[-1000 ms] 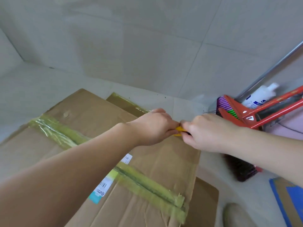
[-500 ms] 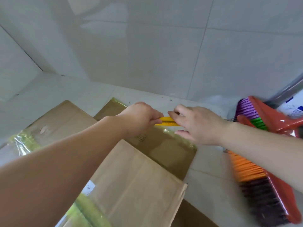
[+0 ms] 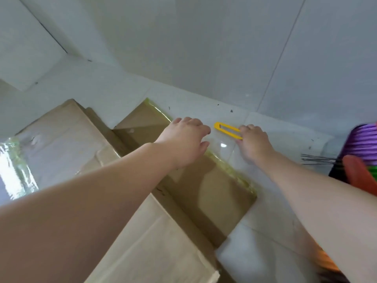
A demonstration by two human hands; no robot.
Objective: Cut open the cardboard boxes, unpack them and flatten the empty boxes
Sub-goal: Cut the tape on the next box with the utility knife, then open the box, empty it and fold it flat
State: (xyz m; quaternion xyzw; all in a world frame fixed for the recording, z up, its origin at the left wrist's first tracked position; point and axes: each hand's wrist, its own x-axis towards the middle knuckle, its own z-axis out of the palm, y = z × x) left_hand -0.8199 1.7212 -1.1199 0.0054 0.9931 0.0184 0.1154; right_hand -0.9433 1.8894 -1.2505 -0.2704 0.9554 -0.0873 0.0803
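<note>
A large brown cardboard box (image 3: 61,135) lies on the pale tiled floor at the left. One of its flaps (image 3: 214,190) is folded out flat, with yellowish tape along its far edge. My left hand (image 3: 183,137) hovers over that taped edge, fingers loosely curled and holding nothing. Just right of it a yellow box cutter (image 3: 225,128) lies low over the floor tiles. My right hand (image 3: 254,141) pinches the cutter's near end; the far end with its slot sticks out free.
A broom with purple bristles (image 3: 365,139) and a red-orange part (image 3: 355,170) stands at the right edge. Shiny tape (image 3: 12,164) covers the box's left side. A tiled wall (image 3: 204,48) rises close behind the floor strip.
My left hand has let go of the yellow cutter and drawn back over the flap. My right hand has carried the cutter right and down toward the floor. The view tilted up toward the wall.
</note>
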